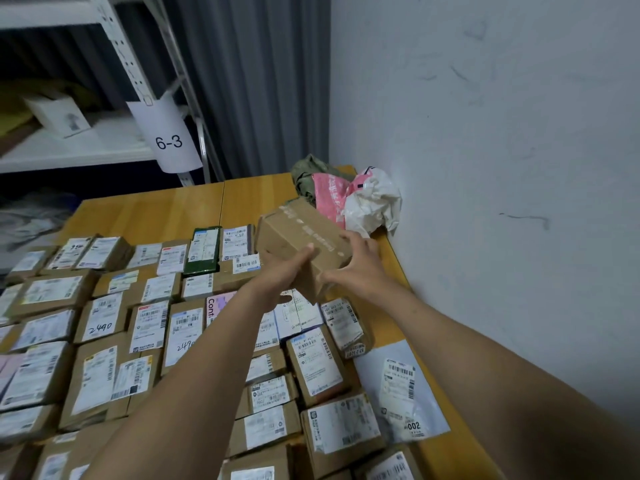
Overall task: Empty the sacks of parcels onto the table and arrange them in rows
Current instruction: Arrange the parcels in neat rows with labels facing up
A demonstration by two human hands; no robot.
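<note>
1. This is a parcel room, a place where mail gets sorted.
2. Lots of brown parcels [149,320] lie in rows on a big wooden table [156,216].
3. Each one has a white sticker with black bar lines and numbers.
4. A metal shelf [69,150] stands behind, with a paper tag [168,142] that says 6-3.
5. A grey mail bag [398,386] lies near the white wall [485,133].

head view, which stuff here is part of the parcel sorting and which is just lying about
Job:
cardboard box, gripped by left hand and right hand
rows of labelled parcels
grey mailer
table

Lying about:
crumpled pink and white bags, in the table's far corner
green cloth behind them
6-3 shelf tag
white box on the shelf
</note>
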